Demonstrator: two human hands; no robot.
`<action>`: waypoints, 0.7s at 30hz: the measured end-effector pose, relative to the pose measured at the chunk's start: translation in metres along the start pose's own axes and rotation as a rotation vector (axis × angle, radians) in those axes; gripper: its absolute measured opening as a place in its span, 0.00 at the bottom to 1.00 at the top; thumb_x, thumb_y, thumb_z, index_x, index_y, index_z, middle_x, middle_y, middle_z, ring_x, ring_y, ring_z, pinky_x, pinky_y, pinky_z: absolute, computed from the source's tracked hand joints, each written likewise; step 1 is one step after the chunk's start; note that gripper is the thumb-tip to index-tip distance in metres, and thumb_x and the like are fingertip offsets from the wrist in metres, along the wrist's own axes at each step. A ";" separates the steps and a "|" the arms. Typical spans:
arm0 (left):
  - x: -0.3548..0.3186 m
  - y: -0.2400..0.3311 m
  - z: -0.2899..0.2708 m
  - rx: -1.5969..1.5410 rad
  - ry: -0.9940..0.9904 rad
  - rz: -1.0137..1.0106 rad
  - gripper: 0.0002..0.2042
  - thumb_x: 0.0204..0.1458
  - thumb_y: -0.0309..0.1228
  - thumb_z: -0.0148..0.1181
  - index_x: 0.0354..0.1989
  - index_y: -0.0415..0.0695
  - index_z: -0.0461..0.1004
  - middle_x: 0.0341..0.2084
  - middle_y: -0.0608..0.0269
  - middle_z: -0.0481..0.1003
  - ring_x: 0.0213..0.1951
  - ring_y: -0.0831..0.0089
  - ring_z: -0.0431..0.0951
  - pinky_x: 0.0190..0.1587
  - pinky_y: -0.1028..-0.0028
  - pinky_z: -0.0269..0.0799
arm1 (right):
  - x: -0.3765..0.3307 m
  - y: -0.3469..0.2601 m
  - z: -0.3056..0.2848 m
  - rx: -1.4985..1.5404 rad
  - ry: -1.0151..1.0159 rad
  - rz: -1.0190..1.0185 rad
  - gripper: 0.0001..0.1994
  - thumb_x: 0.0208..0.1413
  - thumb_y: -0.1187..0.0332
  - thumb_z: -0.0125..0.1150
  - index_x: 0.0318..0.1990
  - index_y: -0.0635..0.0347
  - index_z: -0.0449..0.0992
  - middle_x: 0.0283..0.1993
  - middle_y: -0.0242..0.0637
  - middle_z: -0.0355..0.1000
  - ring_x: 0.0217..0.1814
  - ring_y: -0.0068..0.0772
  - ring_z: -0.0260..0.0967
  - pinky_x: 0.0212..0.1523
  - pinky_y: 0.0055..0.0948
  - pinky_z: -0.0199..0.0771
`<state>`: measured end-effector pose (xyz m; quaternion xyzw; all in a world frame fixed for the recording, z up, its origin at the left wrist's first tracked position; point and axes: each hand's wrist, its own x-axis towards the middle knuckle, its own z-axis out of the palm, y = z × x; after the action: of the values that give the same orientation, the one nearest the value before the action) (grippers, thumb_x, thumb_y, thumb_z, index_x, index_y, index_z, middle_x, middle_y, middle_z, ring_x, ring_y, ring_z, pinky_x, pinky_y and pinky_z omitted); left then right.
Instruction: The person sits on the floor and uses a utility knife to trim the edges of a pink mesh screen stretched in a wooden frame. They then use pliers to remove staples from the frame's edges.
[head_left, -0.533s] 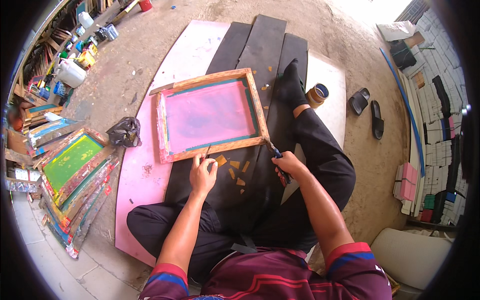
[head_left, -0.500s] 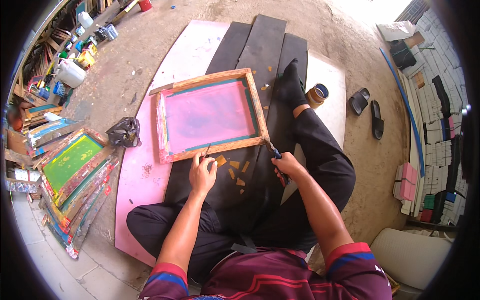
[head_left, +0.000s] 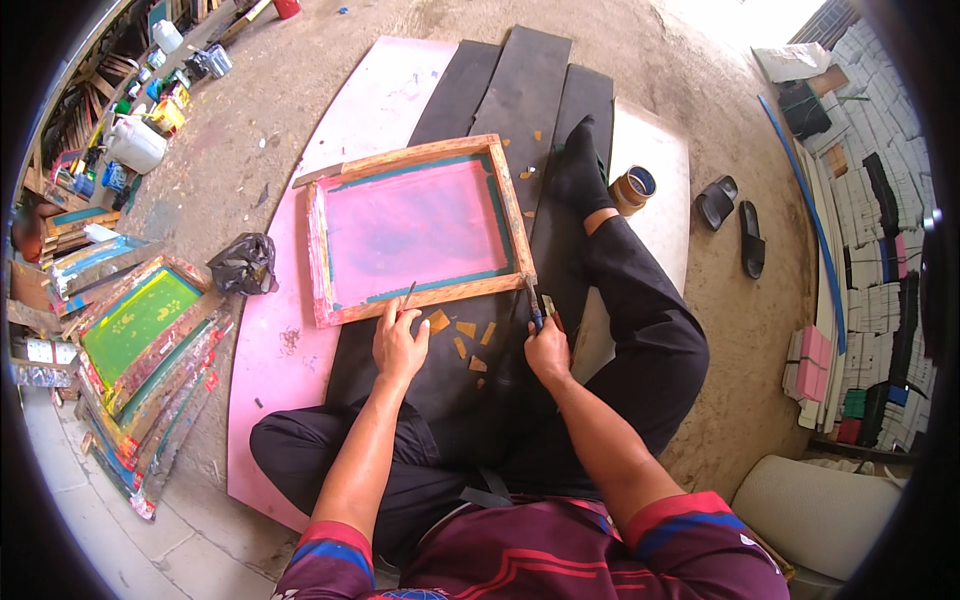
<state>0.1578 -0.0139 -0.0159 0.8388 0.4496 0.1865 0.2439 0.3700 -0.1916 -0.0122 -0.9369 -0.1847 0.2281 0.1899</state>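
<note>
A wooden screen-printing frame with pink mesh edged in teal lies flat before me. My left hand is closed on a thin, dark, pointed piece at the frame's near bar; its exact kind is unclear. My right hand is closed round the handles of a pair of pliers, whose jaws are at the frame's near right corner. Several small brown scraps lie between my hands, near the frame.
Black boards and a pink board lie under me. A tape roll sits beside my foot, with black sandals farther right. Left are a black plastic bag and paint-stained frames.
My right hand has moved left and nearer to me, turning the pliers more upright at the corner. The left hand has barely shifted; the frame stays in place.
</note>
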 end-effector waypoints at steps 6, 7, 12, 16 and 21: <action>0.000 0.005 -0.003 0.004 -0.032 -0.025 0.14 0.53 0.36 0.71 0.47 0.46 0.83 0.61 0.55 0.73 0.58 0.52 0.76 0.59 0.57 0.74 | -0.010 0.006 0.039 -0.013 0.265 -0.043 0.12 0.68 0.61 0.58 0.45 0.63 0.73 0.38 0.57 0.80 0.44 0.68 0.77 0.46 0.60 0.75; 0.000 0.004 -0.002 0.011 -0.025 -0.019 0.14 0.53 0.36 0.70 0.47 0.46 0.83 0.61 0.55 0.73 0.58 0.52 0.76 0.59 0.57 0.74 | -0.011 0.010 0.045 -0.008 0.336 -0.082 0.12 0.68 0.62 0.58 0.46 0.63 0.73 0.38 0.56 0.80 0.44 0.67 0.77 0.46 0.60 0.75; 0.005 0.010 -0.007 -0.063 -0.034 -0.099 0.12 0.56 0.37 0.68 0.44 0.46 0.84 0.60 0.54 0.73 0.58 0.52 0.76 0.58 0.57 0.74 | -0.019 0.010 0.019 0.115 0.168 -0.202 0.12 0.66 0.64 0.60 0.51 0.62 0.73 0.43 0.56 0.79 0.48 0.63 0.78 0.48 0.56 0.77; 0.016 0.025 -0.022 -0.284 -0.062 -0.132 0.13 0.59 0.39 0.68 0.44 0.43 0.85 0.48 0.55 0.81 0.52 0.57 0.80 0.54 0.61 0.75 | -0.032 -0.017 -0.008 0.039 0.019 -0.411 0.14 0.66 0.60 0.61 0.51 0.59 0.76 0.48 0.53 0.79 0.50 0.60 0.78 0.49 0.54 0.77; 0.025 0.038 -0.026 -0.843 -0.359 -0.372 0.16 0.64 0.41 0.66 0.47 0.39 0.85 0.30 0.68 0.81 0.27 0.84 0.73 0.30 0.78 0.68 | -0.051 -0.041 -0.023 0.021 -0.169 -0.598 0.16 0.65 0.59 0.63 0.53 0.60 0.78 0.47 0.50 0.81 0.52 0.57 0.78 0.51 0.51 0.78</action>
<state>0.1824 -0.0045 0.0300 0.5915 0.4283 0.1577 0.6647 0.3290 -0.1851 0.0431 -0.8167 -0.4651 0.2409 0.2422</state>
